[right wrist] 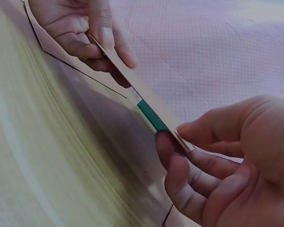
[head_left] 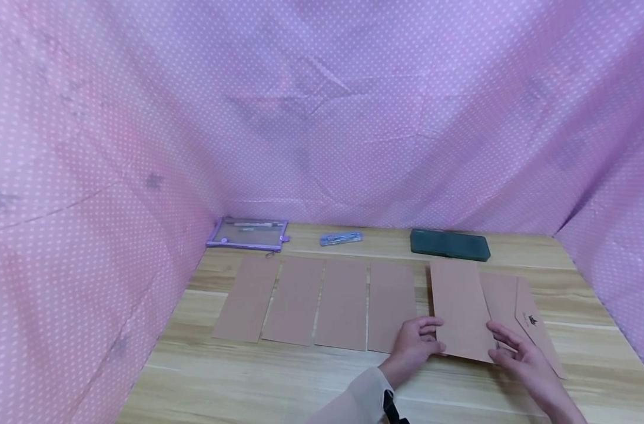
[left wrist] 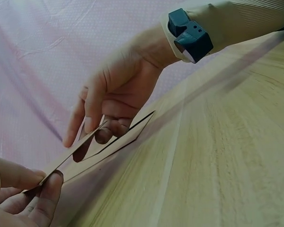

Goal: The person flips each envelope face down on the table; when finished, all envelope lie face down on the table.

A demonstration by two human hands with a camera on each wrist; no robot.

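Both hands hold a plain brown kraft-paper rectangle (head_left: 460, 306), raised and tilted a little above the table. My left hand (head_left: 414, 346) pinches its lower left edge; in the right wrist view the thumb (right wrist: 105, 38) lies on top with fingers beneath. At the lower right edge, my right hand (head_left: 525, 365) grips it between thumb and fingers, close up in the right wrist view (right wrist: 227, 165). Partly under it lies a brown envelope (head_left: 504, 294) with a pointed flap and a small dark crown print. Left of the hands lies a similar plain rectangle (head_left: 392, 306).
Further left, more brown rectangles (head_left: 340, 303) lie in a row. Along the back stand a purple-edged clear zip pouch (head_left: 253, 235) with pens, a small clear blue packet (head_left: 341, 238) and a dark green case (head_left: 449, 244). Pink dotted cloth (head_left: 322, 118) surrounds the wooden table (head_left: 237, 383).
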